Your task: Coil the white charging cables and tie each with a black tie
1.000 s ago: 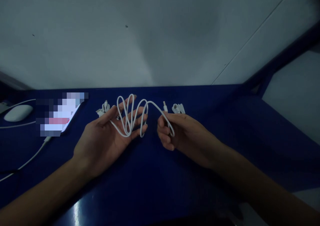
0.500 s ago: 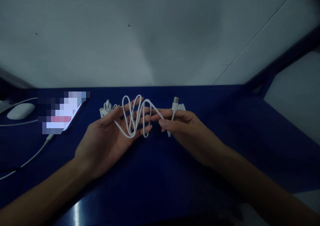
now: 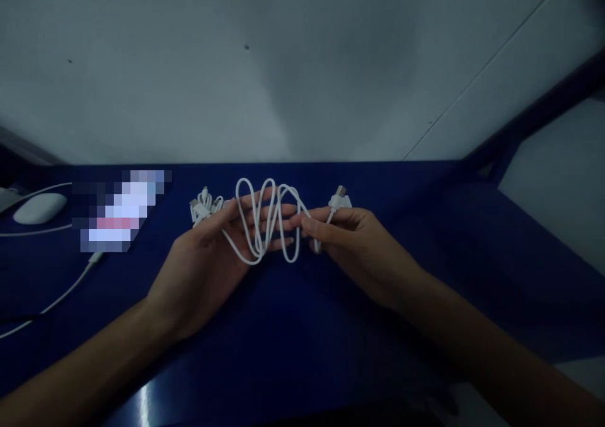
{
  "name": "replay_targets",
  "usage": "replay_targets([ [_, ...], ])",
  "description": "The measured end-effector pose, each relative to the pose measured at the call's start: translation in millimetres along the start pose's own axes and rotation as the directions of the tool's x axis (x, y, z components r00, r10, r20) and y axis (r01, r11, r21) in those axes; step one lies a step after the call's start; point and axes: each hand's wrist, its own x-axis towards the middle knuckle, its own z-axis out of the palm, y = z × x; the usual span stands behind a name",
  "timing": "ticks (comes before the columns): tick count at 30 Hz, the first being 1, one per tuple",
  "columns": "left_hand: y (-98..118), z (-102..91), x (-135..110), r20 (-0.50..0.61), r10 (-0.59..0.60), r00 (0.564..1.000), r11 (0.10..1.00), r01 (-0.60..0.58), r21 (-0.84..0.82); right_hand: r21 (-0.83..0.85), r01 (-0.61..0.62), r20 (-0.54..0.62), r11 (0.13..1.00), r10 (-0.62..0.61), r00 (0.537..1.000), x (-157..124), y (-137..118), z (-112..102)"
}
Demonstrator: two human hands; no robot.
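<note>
A white USB cable (image 3: 259, 225) lies in several zigzag loops across the palm of my left hand (image 3: 198, 269). That hand is turned up, its fingers stretched under the loops and its thumb against the cable. Thumb and fingers of my right hand (image 3: 354, 238) pinch the cable at the right end of the loops. The cable's USB plug (image 3: 339, 193) sticks up above the right index finger. Behind my left thumb is a bundled white cable (image 3: 203, 206), partly hidden. Another bit of white cable (image 3: 348, 201) shows behind the right hand.
The blue tabletop (image 3: 283, 351) meets a pale wall (image 3: 283, 67) at the back. To the left lies a phone (image 3: 123, 212) with a blurred, lit screen and a white charging cable (image 3: 70, 288) attached. A white mouse (image 3: 40, 208) sits farther left.
The loops have shifted slightly right, with one more fold at their right end against the right fingers. The USB plug has moved a little right and tilted.
</note>
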Motion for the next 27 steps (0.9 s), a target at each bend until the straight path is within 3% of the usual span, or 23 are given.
replay_targets([
  [4, -3.7, -5.6, 1.6, 0.009, -0.006, 1.0, 0.997, 0.006, 0.082, 0.033, -0.001, -0.085, 0.999, 0.003, 0.996, 2.1, -0.2, -3.2],
  [13, -1.6, -10.5, 5.7, 0.1, -0.064, 0.993, 0.986, 0.047, 0.163, 0.119, 0.0, -0.088, 0.993, 0.011, 0.996, 4.1, 0.5, -3.9],
  [27, 0.8, -7.9, 4.8, 0.048, -0.084, 0.995, 0.978, 0.073, 0.193, 0.12, -0.043, -0.133, 0.992, 0.059, 0.989, 1.4, 2.5, -4.1],
])
